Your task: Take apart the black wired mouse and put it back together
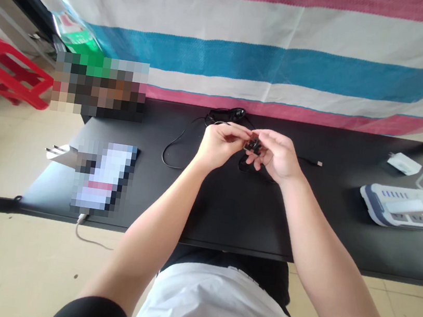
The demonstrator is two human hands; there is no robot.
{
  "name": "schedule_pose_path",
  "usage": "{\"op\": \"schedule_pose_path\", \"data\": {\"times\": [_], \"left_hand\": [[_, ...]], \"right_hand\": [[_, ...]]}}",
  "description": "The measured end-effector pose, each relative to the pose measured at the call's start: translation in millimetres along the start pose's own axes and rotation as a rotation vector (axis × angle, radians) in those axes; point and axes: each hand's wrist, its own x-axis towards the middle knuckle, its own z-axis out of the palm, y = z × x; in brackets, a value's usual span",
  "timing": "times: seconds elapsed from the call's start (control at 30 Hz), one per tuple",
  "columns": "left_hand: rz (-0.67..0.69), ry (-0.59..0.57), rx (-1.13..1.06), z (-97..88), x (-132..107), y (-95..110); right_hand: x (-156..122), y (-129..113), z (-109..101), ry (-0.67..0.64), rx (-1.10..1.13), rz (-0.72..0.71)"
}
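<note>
Over the far middle of the black table, my left hand (221,141) and my right hand (275,154) meet around a small dark part (253,145). Both hands have their fingers closed on it; its exact kind is too small to make out. A thin black cable (165,154) curves on the table left of my left hand. Just behind the hands lies a black coiled cable bundle (223,114) with a glossy dark end. To the right of my right hand, a USB plug (319,163) sits on a black lead.
A blurred-out phone (104,175) on a charging cable and a white charger plug (63,153) lie at left. At right stand a power strip (405,207) and another white charger (404,164). Behind hangs a striped sheet (248,61); a green bottle (87,49) is back left.
</note>
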Motion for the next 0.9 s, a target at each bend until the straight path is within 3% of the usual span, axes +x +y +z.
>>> {"op": "schedule_pose_path", "data": {"times": [0.17,0.3,0.47,0.7,0.9], "left_hand": [[-0.03,-0.008,-0.041,-1.0,-1,0],[-0.134,0.006,-0.145,-1.7,0,1],[-0.198,0.019,-0.134,-3.5,1,1],[-0.203,-0.009,-0.017,-5.2,2,4],[-0.222,-0.022,0.021,-7.2,2,1]], "right_hand": [[0,1,2,0.051,0.037,-0.133],[0,3,2,0.139,-0.022,-0.204],[-2,5,3,0.141,-0.101,-0.291],[1,11,6,0.213,-0.053,-0.284],[-3,4,6,0.224,-0.161,-0.303]]}}
